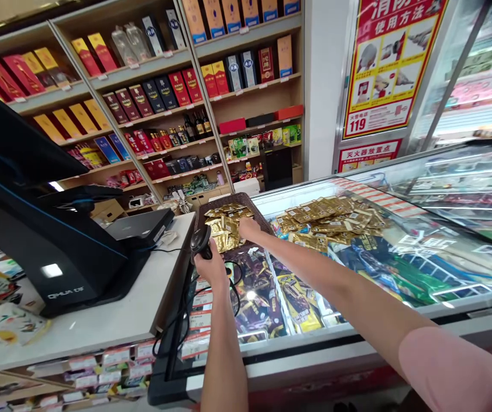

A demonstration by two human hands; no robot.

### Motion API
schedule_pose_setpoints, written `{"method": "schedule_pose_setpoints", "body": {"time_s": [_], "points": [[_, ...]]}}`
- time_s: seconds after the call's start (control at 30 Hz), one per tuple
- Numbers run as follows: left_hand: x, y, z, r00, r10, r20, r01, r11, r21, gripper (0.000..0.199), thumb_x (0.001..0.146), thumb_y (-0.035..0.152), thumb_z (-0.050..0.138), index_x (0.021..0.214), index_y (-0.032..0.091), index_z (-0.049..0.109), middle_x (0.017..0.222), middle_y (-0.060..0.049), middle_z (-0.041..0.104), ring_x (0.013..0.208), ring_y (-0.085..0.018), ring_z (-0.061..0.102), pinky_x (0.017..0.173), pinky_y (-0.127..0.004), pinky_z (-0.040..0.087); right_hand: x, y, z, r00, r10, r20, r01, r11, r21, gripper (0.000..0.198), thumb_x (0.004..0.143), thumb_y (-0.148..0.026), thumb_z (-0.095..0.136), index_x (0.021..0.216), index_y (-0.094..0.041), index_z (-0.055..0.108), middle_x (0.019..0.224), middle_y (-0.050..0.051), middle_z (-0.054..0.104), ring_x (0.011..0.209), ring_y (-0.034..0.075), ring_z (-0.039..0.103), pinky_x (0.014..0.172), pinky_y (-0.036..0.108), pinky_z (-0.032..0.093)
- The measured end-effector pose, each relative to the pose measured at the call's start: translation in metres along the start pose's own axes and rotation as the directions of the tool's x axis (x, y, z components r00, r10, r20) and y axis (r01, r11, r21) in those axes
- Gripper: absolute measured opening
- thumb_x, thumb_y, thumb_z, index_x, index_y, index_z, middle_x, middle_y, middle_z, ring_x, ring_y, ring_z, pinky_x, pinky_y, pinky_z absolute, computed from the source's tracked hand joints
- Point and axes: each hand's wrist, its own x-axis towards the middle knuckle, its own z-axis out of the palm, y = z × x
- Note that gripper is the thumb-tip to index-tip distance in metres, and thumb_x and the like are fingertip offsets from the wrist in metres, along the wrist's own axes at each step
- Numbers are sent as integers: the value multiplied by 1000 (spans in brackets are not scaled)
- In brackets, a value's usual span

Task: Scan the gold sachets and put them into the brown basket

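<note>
My left hand (pixel 212 268) is wrapped round the handle of a black barcode scanner (pixel 201 240), whose cord loops down over the freezer's glass top. Close by, my right hand (pixel 250 229) reaches into a brown woven basket (pixel 254 207) at the basket's right side. Its fingers are bent down among gold foil packets (pixel 224 232), and whether they grip one is hidden. A second heap of gold packets (pixel 329 214) lies on the glass, to the right of the basket.
A chest freezer (pixel 314 332) with a glass top holds packaged ice creams. On the left, a black checkout terminal (pixel 57 257) stands on a white counter (pixel 143 309). Shelves of boxed bottles (pixel 164 94) line the back wall, beside a red poster (pixel 389 68).
</note>
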Motion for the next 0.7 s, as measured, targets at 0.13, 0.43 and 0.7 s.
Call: {"method": "schedule_pose_setpoints", "body": {"time_s": [0.13, 0.43, 0.7], "points": [[-7, 0, 7, 995, 33, 98, -28, 998, -54, 51, 76, 64, 64, 93, 15, 63, 64, -2, 62, 55, -20, 64, 52, -30, 51, -24, 51, -36, 998, 55, -37, -40, 944, 327, 26, 97, -26, 48, 115, -13, 61, 83, 13, 74, 78, 23, 72, 62, 27, 52], [-49, 14, 21, 803, 131, 581, -6, 977, -212, 45, 74, 60, 71, 84, 18, 60, 58, 3, 58, 46, -12, 55, 43, -22, 42, -92, 167, -65, 925, 206, -318, 32, 794, 607, 43, 94, -40, 48, 127, -14, 54, 54, -2, 60, 56, 21, 65, 50, 27, 45], [-74, 20, 25, 648, 144, 748, -13, 984, -178, 42, 75, 57, 72, 82, 17, 60, 54, 5, 54, 44, -10, 50, 43, -21, 38, -93, 175, -65, 903, 248, -350, 17, 796, 606, 47, 94, -41, 46, 131, -13, 54, 52, -3, 58, 54, 21, 64, 53, 28, 44]]}}
